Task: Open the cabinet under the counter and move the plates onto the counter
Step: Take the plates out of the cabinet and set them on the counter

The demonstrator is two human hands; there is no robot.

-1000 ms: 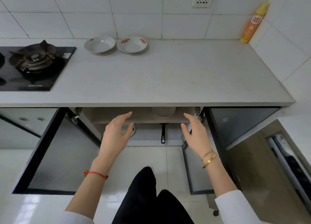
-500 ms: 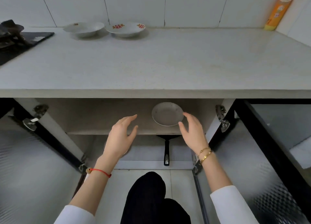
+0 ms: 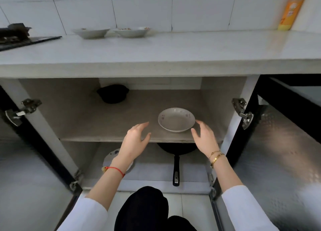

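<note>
a: which step is this?

b: the doors (image 3: pixel 284 161) are swung wide, so opening is done. this is the reach for a plate (image 3: pixel 176 119) on the upper shelf (image 3: pixel 104 126), near its front edge, right of middle.

a: and the hands?

b: both spread wide and empty. the right hand (image 3: pixel 205 137) is just beside the plate's right rim; i can't tell if a fingertip touches. the left hand (image 3: pixel 136 140) hovers at the shelf edge, a little apart from the plate's left side.

a: what's already up top?

b: two dishes (image 3: pixel 111 32) sit at the back of the table (image 3: pixel 191 53), by the wall. another plate (image 3: pixel 112 158) lies on the bottom shelf, half hidden by the left wrist, beside a black pan (image 3: pixel 175 161).

a: next move?

b: probably close in on both rims, get fingers under the lip (it looks shallow and smooth, so likely slippery), lift level, and clear the table's overhang on the way out.
</note>
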